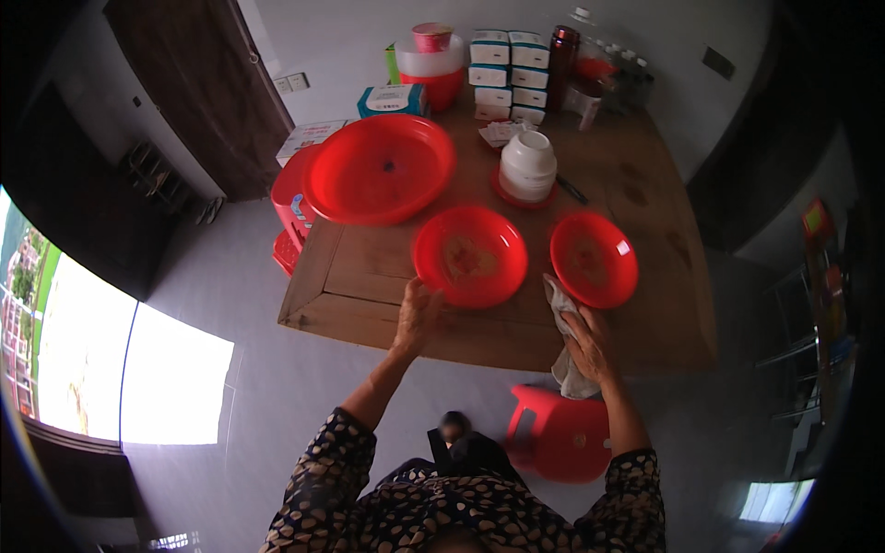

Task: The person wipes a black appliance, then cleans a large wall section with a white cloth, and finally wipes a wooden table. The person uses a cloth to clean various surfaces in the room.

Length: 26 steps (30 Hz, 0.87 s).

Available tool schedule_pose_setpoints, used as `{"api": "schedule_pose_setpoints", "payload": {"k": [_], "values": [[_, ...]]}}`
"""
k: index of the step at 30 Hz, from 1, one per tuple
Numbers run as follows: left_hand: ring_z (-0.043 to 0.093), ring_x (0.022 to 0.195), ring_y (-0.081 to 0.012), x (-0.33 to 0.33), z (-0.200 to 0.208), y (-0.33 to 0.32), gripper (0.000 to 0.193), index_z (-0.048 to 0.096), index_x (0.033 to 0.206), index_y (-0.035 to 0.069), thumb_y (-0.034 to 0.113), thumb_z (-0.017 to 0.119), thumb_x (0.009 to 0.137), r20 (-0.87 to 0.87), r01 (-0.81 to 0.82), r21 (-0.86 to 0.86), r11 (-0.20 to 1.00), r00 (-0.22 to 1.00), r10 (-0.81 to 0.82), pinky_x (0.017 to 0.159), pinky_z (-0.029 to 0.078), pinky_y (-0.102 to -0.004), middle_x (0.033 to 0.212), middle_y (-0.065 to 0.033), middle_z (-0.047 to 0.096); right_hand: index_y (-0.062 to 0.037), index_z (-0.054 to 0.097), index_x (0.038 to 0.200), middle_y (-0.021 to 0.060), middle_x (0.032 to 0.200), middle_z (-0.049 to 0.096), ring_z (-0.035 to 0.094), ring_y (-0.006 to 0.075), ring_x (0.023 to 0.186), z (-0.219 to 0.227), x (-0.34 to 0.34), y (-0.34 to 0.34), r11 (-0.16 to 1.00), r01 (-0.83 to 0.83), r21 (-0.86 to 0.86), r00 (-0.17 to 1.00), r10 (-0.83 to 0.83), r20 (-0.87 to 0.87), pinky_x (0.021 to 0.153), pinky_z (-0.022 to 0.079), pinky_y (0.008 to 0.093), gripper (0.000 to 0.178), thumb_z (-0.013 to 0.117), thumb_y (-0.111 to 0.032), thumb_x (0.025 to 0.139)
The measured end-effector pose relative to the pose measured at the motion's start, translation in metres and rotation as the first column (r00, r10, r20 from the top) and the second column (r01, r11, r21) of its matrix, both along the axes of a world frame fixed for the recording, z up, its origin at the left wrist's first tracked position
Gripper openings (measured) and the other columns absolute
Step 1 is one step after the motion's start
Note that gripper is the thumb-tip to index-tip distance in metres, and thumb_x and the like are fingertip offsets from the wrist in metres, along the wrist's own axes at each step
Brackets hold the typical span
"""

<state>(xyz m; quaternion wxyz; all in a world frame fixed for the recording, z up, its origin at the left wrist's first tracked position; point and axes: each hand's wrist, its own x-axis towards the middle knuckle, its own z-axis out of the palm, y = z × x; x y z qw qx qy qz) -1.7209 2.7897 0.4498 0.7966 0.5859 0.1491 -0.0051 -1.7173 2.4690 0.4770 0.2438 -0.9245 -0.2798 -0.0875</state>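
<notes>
Two round red plates rest on the wooden table in front of me. The middle red plate point(498, 241) has a brownish pattern at its centre, and so does the right red plate point(619, 263). My left hand point(419, 318) is at the near left rim of the middle plate, its fingers apart and slightly blurred; whether they touch the rim is hard to see. A crumpled white cloth point(573, 380) is in my right hand point(590, 346), just below the right plate's near rim. Part of the cloth hangs over the table's front edge.
A large red basin point(350, 184) overhangs the table's left side. Behind the plates stand stacked white bowls point(529, 166), tissue packs point(509, 74), a dark red thermos point(561, 55) and a red bucket point(447, 90). A red stool point(567, 438) is by the front edge.
</notes>
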Motion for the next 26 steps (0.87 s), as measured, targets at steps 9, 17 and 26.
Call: {"api": "schedule_pose_setpoints", "payload": {"k": [9, 17, 26], "values": [[0.060, 0.071, -0.0264, 0.096, -0.082, -0.005, 0.041, 0.045, 0.118, 0.008, 0.027, 0.056, 0.084, 0.391, 0.044, 0.347, 0.937, 0.901, -0.187, 0.060, 0.051, -0.0324, 0.104, -0.0144, 0.055, -0.0026, 0.053, 0.114, 0.0203, 0.127, 0.039, 0.038, 0.0410, 0.117, -0.006, -0.005, 0.054, 0.999, -0.002, -0.051, 1.000, 0.003, 0.016, 0.095, 0.034, 0.0469, 0.044, 0.054, 0.003, 0.070], [0.053, 0.089, -0.0269, 0.023, -0.010, 0.124, 0.021, 0.060, 0.098, 0.009, 0.012, 0.061, 0.077, 0.359, -0.150, 0.741, 0.654, 0.912, -0.197, 0.075, 0.045, -0.0372, 0.088, -0.0079, 0.058, -0.0059, 0.054, 0.112, 0.0180, 0.128, 0.040, 0.039, 0.0388, 0.116, -0.021, -0.025, 0.189, 0.996, -0.066, -0.064, 0.997, 0.068, 0.023, 0.095, 0.035, 0.0455, 0.046, 0.062, -0.001, 0.067], [0.047, 0.104, -0.0242, -0.017, -0.037, 0.281, 0.038, 0.051, 0.115, 0.011, 0.017, 0.061, 0.079, 0.053, -0.119, 0.616, 0.779, 0.993, 0.110, 0.089, 0.038, -0.0410, 0.110, -0.0084, 0.053, -0.0048, 0.050, 0.115, 0.0178, 0.128, 0.035, 0.039, 0.0380, 0.115, -0.025, 0.020, 0.332, 0.997, -0.074, 0.009, 0.995, 0.073, 0.060, 0.095, 0.035, 0.0460, 0.046, 0.061, -0.001, 0.070]]}}
